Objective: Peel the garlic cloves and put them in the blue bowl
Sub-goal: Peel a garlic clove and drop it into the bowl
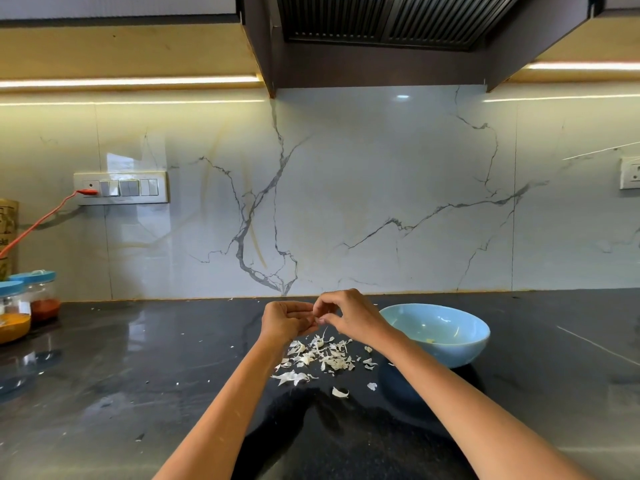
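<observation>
Both hands meet over the dark counter (138,358): my left hand (284,322) curls round a garlic clove (316,318) I can barely see, while my right hand (348,315) pinches it, a thin strip of skin (325,331) dangling below. Loose peels (320,356) lie scattered at 6 o'clock from the hands. At 3 o'clock sits the blue bowl (464,344). Spice jars (27,306) stand far off at 9 o'clock.

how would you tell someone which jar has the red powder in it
Start at the far left edge of the black counter, where two clear jars with blue lids stand together. The red powder jar is the rear one, nearer the wall; the front jar holds yellow-orange powder instead.
</observation>
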